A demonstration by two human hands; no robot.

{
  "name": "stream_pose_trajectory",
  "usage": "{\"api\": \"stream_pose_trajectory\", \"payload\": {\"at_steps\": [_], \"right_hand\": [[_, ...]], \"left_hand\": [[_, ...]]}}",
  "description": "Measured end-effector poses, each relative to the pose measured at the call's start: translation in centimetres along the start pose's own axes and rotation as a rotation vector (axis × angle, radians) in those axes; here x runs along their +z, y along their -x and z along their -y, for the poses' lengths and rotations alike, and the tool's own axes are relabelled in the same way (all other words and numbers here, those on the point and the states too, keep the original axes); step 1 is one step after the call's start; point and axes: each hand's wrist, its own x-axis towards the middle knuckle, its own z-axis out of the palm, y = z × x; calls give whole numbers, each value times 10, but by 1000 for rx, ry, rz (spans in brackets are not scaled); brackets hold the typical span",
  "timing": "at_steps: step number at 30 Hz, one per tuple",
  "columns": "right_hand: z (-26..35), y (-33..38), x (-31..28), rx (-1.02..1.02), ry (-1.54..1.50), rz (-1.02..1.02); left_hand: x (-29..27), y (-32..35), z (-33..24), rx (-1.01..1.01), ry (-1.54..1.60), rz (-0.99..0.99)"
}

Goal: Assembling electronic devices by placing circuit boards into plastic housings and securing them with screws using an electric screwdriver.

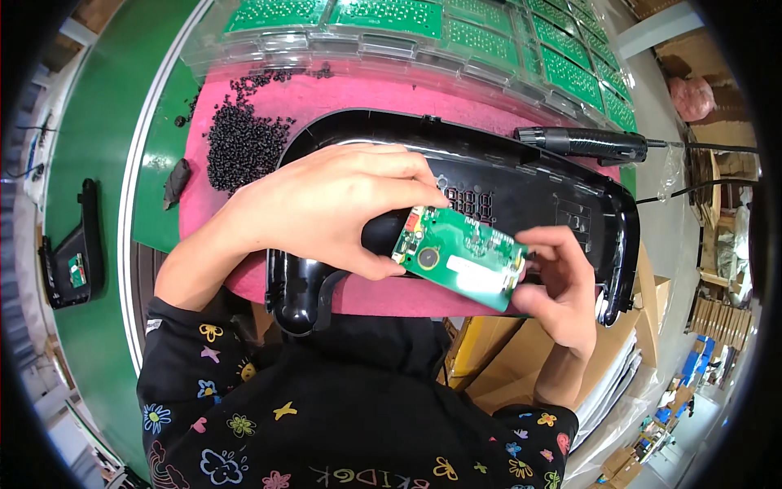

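Positioning seems the step in hand: the left hand (350, 191) pinches the green circuit board's (464, 254) 9 o'clock end, the right hand (566, 281) its 3 o'clock end, above 1 black shell (529, 191); next calls for edge-only handling. Counted: 1 held board, 1 screwdriver (582, 145) at 2 o'clock, uncountable small black parts (240, 147) at 10 o'clock.

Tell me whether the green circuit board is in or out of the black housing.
Out: the left hand and right hand hold the green circuit board by its ends, raised over the black housing.
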Motion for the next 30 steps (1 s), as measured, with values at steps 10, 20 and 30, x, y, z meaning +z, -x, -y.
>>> {"api": "stream_pose_trajectory", "payload": {"at_steps": [10, 20, 30], "right_hand": [[-13, -51, -20, -276, 635, -34], [-13, -53, -16, -263, 771, -44], [-14, -52, -15, -267, 784, -49]], "left_hand": [[5, -6, -3, -269, -195, -16], [8, -8, -1, -286, -249, -10], [10, -7, 0, -269, -276, -9]]}}
